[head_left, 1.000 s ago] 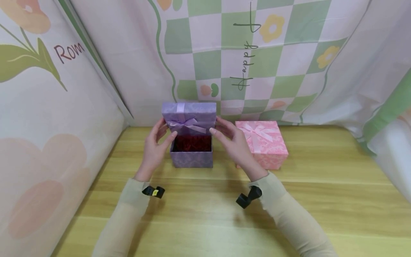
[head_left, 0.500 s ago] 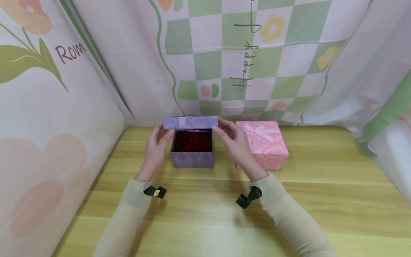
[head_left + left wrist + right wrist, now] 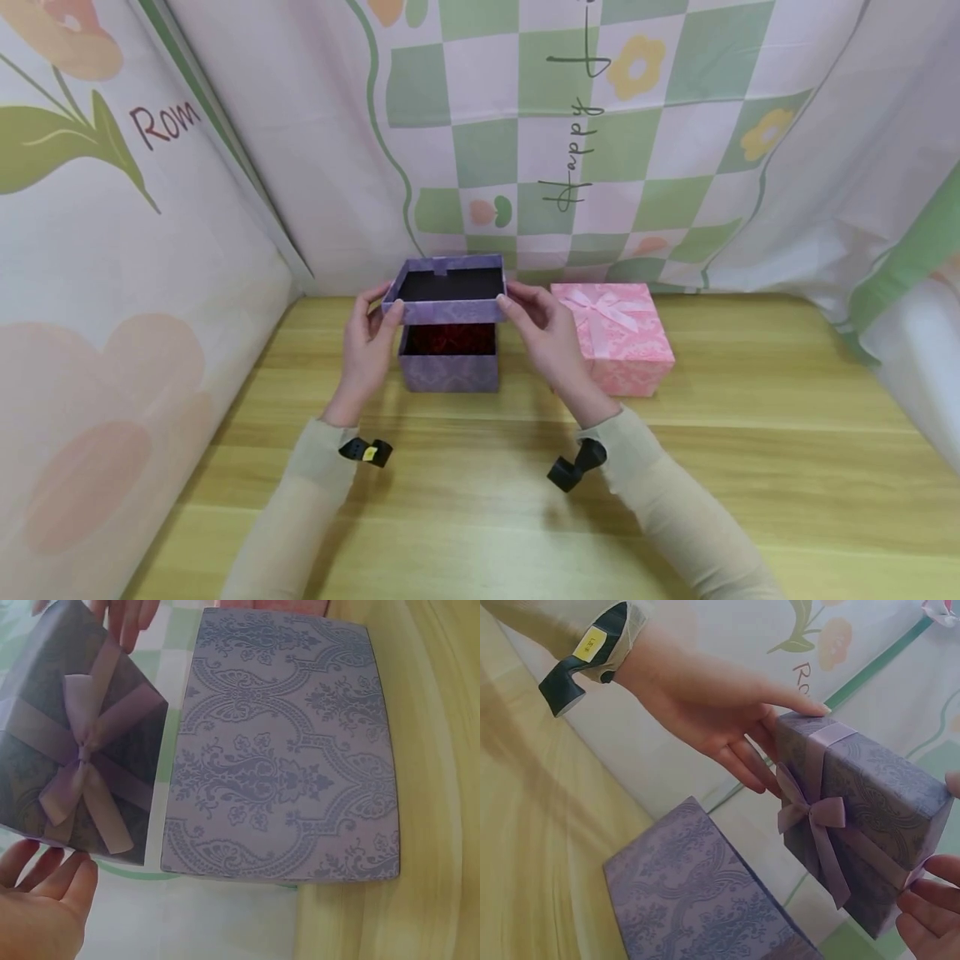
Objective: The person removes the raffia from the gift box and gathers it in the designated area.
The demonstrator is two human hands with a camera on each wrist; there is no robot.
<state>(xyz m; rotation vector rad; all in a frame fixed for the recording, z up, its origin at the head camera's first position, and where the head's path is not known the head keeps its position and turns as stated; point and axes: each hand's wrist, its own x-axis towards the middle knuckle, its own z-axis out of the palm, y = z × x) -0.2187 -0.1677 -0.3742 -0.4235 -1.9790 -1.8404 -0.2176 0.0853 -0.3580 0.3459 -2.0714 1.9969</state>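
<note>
Both hands hold a purple box lid by its two ends, above the back of an open purple gift box. My left hand pinches the lid's left end, thumb on the near edge. At the other end, my right hand grips it the same way. The lid is tilted, so its black inside faces the head camera. Its ribbon bow shows on the outer face in the left wrist view. Dark red shredded filling lies inside the box, partly hidden by the lid.
A closed pink gift box with a pink bow stands right of the purple box, close to my right hand. Both boxes rest on a wooden table. A checked, flower-printed curtain hangs behind, and another printed cloth borders the left.
The lid has turned over in my hands: its bow side faced the head camera first, then its edge, and now its inside does. The boxes have stayed put.
</note>
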